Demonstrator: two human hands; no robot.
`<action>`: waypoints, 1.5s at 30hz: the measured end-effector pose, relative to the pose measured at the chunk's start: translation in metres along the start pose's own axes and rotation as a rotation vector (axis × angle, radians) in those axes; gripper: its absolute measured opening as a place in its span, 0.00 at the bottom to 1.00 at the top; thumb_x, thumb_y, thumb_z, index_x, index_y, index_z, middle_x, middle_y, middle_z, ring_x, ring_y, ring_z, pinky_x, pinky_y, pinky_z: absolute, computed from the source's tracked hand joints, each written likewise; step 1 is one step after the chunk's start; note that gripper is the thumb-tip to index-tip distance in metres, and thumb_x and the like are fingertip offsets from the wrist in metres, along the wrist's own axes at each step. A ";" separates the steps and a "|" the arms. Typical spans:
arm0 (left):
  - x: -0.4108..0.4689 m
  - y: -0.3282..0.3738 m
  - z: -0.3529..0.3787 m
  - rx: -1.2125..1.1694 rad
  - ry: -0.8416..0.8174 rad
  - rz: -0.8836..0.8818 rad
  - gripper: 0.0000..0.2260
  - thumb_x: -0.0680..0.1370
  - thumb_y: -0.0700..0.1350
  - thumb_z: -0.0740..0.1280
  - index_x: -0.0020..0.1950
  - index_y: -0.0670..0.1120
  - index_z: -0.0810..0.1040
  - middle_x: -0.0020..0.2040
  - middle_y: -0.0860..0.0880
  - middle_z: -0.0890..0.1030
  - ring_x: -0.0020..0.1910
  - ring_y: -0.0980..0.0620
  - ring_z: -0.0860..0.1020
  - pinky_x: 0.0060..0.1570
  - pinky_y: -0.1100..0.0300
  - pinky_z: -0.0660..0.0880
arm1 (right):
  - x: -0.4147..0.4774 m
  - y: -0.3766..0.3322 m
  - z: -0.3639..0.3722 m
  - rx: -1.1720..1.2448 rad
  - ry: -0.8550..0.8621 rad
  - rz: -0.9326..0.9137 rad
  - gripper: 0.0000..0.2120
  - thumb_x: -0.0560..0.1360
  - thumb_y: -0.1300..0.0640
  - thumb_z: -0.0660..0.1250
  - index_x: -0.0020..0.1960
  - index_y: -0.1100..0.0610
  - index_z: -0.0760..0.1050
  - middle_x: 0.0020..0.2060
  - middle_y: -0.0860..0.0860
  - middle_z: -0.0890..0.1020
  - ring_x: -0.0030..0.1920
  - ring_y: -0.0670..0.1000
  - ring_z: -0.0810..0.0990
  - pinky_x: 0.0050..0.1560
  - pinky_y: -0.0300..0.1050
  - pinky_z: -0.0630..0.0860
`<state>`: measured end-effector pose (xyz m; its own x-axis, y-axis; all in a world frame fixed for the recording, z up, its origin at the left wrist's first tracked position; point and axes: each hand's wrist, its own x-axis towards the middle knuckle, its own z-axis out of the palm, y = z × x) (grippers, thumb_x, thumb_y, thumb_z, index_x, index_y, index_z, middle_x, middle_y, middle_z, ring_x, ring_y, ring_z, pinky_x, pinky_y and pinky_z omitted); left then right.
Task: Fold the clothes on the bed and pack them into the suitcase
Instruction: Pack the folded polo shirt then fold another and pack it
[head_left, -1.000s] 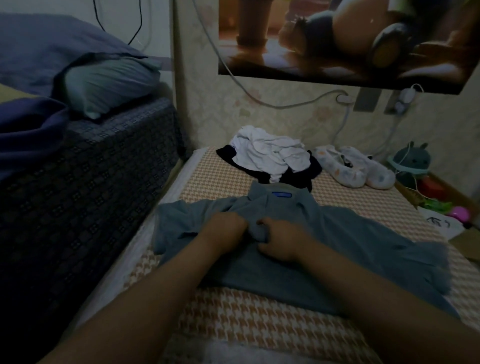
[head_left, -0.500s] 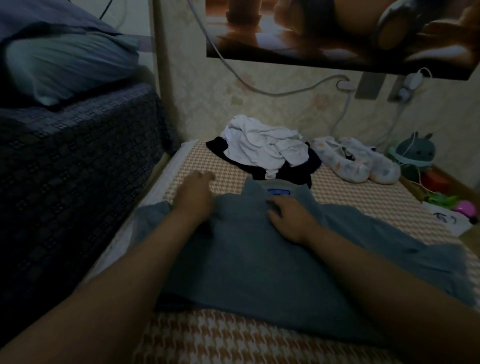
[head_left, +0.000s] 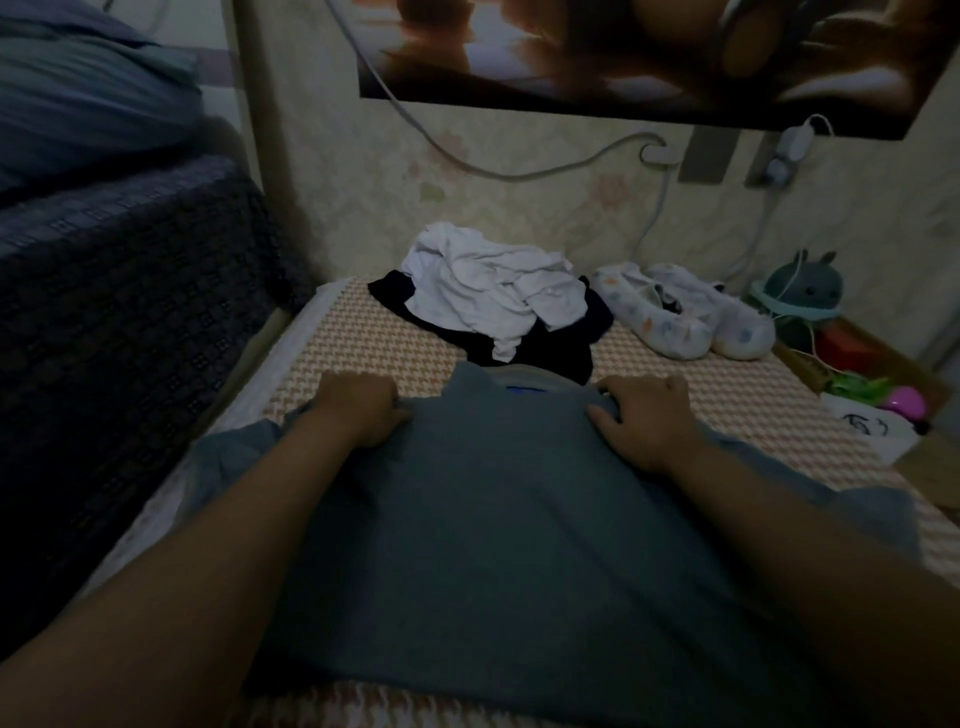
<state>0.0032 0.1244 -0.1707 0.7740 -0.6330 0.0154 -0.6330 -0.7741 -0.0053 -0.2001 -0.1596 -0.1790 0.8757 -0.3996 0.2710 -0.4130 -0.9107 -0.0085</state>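
Grey shirt (head_left: 493, 519) shoulders seemingly pinched: left grip (head_left: 358, 410), right grip (head_left: 647, 421).

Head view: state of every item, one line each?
grey shirt: spread flat on bed, unfolded.
left hand: grips one shirt shoulder.
right hand: grips the other shoulder.
white garment: crumpled on dark garment.
slippers: side by side on bed.

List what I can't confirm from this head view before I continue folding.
- Suitcase: nowhere in the head view.
- Grey shirt: sleeves largely under the forearms.
- Collar label: too small and dim to read.
- Black garment: mostly under the white garment.
- Left hand, right hand: fingertips curled away, grip unclear.
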 end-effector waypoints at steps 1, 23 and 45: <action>0.001 0.003 -0.002 0.069 0.049 -0.006 0.16 0.80 0.58 0.59 0.54 0.48 0.77 0.57 0.46 0.78 0.57 0.44 0.74 0.64 0.48 0.62 | 0.000 0.002 0.000 0.004 0.057 -0.015 0.24 0.75 0.36 0.48 0.59 0.45 0.74 0.49 0.47 0.81 0.49 0.52 0.76 0.57 0.52 0.61; 0.006 0.078 0.010 -0.305 0.533 0.323 0.13 0.74 0.45 0.58 0.51 0.46 0.81 0.47 0.44 0.79 0.46 0.43 0.77 0.45 0.52 0.71 | 0.001 0.035 0.010 -0.252 0.410 -0.083 0.05 0.70 0.63 0.65 0.46 0.57 0.75 0.41 0.57 0.74 0.43 0.58 0.73 0.54 0.56 0.65; -0.036 0.237 0.003 -0.225 -0.047 0.446 0.24 0.82 0.58 0.51 0.78 0.54 0.56 0.78 0.49 0.57 0.76 0.47 0.56 0.74 0.47 0.54 | -0.059 0.089 -0.040 0.549 -0.053 0.557 0.10 0.78 0.50 0.62 0.43 0.56 0.74 0.40 0.52 0.77 0.42 0.53 0.77 0.43 0.47 0.74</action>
<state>-0.1751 -0.0363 -0.1751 0.4235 -0.9057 0.0158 -0.8862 -0.4107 0.2146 -0.2988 -0.2132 -0.1568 0.5926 -0.8045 0.0412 -0.6238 -0.4907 -0.6084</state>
